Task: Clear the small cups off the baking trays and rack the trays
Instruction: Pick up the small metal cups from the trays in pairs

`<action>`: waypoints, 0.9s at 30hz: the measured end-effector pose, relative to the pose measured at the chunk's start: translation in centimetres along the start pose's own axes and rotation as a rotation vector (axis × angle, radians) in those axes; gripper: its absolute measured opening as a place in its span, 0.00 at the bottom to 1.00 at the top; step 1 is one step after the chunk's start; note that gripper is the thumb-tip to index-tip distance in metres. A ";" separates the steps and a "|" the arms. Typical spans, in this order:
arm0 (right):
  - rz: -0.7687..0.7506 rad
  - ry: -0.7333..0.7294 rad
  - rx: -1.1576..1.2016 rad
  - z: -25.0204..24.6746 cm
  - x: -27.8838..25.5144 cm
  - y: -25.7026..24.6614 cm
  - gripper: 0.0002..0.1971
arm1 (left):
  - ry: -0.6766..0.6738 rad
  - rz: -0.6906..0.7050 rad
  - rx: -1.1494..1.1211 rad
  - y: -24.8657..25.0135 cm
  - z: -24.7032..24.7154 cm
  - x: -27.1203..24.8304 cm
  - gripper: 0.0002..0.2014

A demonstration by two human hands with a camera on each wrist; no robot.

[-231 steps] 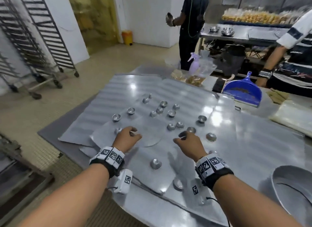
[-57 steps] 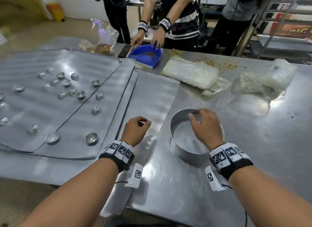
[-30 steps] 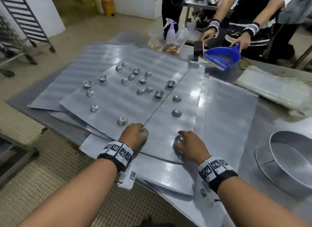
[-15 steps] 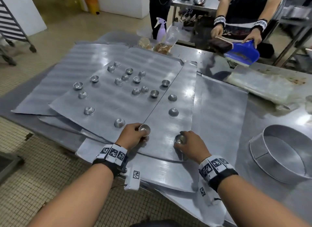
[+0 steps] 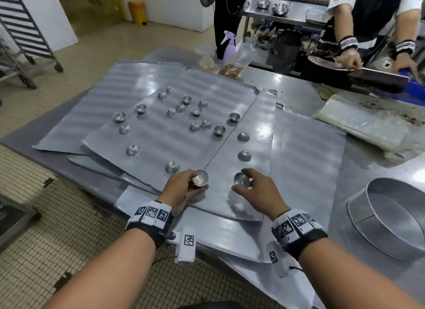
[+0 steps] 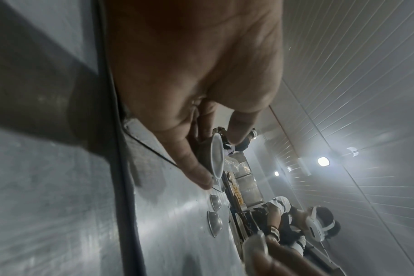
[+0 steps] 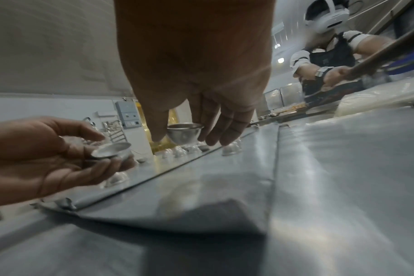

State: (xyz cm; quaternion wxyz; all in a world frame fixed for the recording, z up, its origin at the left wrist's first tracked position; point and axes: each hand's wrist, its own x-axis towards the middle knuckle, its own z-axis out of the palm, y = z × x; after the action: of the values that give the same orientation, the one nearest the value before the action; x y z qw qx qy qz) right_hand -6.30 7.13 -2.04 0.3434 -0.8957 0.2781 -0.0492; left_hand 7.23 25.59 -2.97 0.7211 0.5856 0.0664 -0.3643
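Several flat metal baking trays [image 5: 161, 143] lie overlapped on the steel table, with several small metal cups [image 5: 195, 127] scattered over the top two. At the near edge my left hand [image 5: 195, 186] pinches one small cup [image 5: 200, 179], mouth up, just above the tray. The left wrist view shows that cup [image 6: 216, 156] between thumb and fingers. My right hand [image 5: 247, 184] pinches another cup [image 5: 240, 178] a little above the right-hand tray [image 5: 253, 129]. The right wrist view shows this cup [image 7: 183, 133] hanging clear of the sheet. Another cup [image 5: 172, 167] sits just left of my left hand.
A round metal cake tin [image 5: 391, 216] stands on the table at the right. A plastic-wrapped slab [image 5: 363, 120] lies at the far right. A spray bottle [image 5: 228, 46] and bags stand at the far edge, where other people work. A wheeled tray rack [image 5: 27, 28] stands far left.
Both hands came back from the round tin to the near tray edge, took one cup each, and have now lifted the cups slightly off the trays.
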 end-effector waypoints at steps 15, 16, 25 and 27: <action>-0.271 -0.082 -0.066 5.4 0.6 -8.9 0.31 | 0.020 0.066 -0.179 1.1 -1.8 -3.2 0.10; -0.286 -0.080 -0.065 5.5 0.5 -9.0 0.31 | 0.029 0.067 -0.192 1.1 -2.0 -3.4 0.10; -0.381 -0.197 -0.011 5.5 0.4 -9.5 0.41 | 0.154 0.109 -0.181 0.9 -2.9 -5.1 0.09; -0.377 -0.220 0.032 5.2 0.5 -9.7 0.40 | 0.203 0.124 -0.207 1.1 -3.8 -5.4 0.08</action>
State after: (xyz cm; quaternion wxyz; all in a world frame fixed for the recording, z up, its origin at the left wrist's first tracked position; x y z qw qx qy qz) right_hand 0.11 15.81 0.17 0.3705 -0.9263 0.0655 -0.0189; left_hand 5.24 31.41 -0.45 0.7883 0.5448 0.1397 -0.2493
